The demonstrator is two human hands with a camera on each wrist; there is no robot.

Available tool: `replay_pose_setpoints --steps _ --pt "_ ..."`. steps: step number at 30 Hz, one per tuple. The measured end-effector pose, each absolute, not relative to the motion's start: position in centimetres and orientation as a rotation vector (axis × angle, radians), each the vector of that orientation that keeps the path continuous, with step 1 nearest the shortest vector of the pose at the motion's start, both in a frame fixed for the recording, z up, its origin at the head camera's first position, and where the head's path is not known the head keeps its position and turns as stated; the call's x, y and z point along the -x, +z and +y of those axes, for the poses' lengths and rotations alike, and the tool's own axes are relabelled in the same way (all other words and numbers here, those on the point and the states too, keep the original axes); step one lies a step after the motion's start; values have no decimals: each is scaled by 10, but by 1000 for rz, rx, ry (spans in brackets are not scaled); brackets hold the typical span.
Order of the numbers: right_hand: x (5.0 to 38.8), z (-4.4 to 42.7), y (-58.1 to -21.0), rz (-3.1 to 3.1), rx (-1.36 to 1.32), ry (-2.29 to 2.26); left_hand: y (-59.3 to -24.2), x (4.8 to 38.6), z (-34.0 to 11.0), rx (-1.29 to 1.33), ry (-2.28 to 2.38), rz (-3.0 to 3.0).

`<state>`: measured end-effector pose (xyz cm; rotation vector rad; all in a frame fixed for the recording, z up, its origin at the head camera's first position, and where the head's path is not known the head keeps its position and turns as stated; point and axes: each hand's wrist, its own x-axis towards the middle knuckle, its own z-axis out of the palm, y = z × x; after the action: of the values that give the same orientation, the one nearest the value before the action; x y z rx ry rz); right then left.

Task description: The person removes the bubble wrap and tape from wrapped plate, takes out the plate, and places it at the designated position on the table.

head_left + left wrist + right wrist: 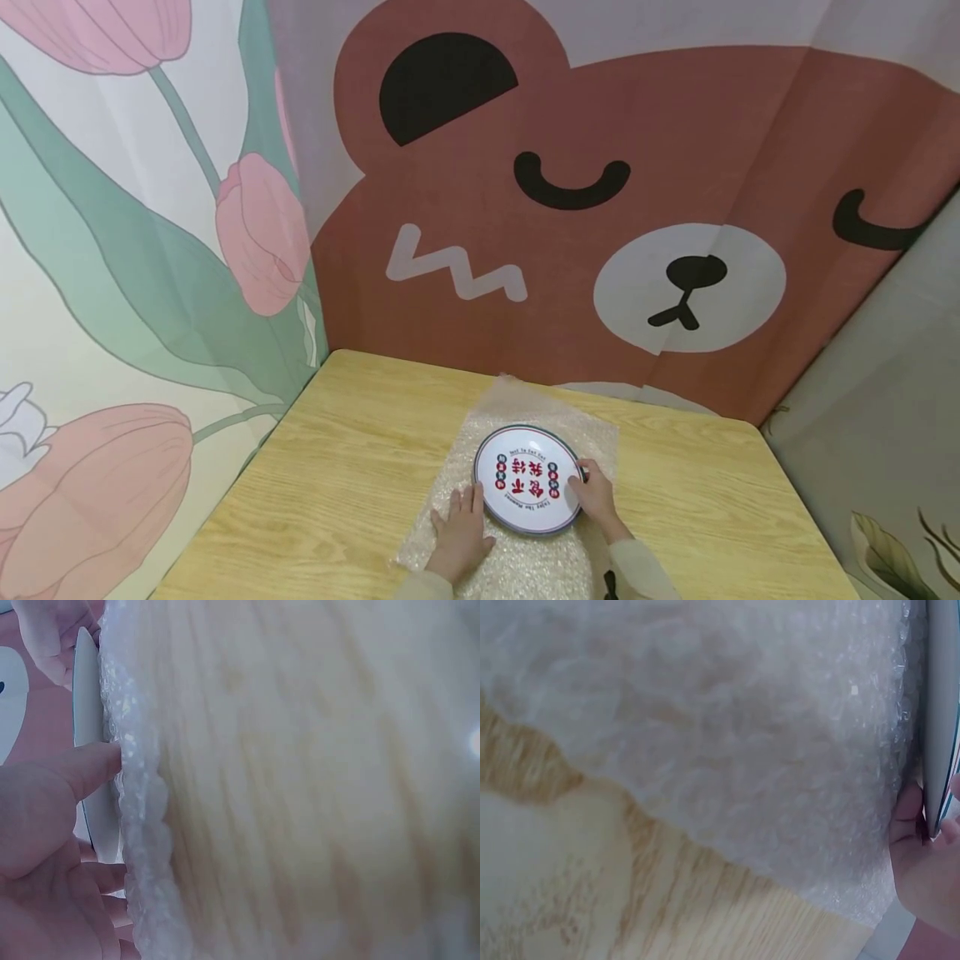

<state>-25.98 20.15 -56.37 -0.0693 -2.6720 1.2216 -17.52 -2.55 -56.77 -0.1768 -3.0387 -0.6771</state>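
A round white plate (527, 517) with a blue rim and red printed characters lies on a sheet of bubble wrap (532, 562). My right hand (597, 497) grips the plate's right rim, its fingers and thumb on either side of the edge; the right wrist view shows the hand (930, 862) at that edge too. Spread flat on the bubble wrap, my left hand (461, 537) has its fingertips at the plate's left edge. In the left wrist view the left hand (45, 832) lies beside the plate (88, 697), its fingers fairly straight.
Beneath the wrap is a light wooden table (322, 483). A fabric backdrop (480, 208) with a brown bear print hangs behind the table, and a tulip-printed curtain (150, 250) stands on the left. Another curtain (885, 375) runs along the right side.
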Motion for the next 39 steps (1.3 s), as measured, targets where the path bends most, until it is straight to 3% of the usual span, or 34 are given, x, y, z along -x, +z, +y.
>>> replay_pose_setpoints --steps 39 --pt "265 212 -576 -2600 66 1505 -563 174 -26 184 -582 -3056"
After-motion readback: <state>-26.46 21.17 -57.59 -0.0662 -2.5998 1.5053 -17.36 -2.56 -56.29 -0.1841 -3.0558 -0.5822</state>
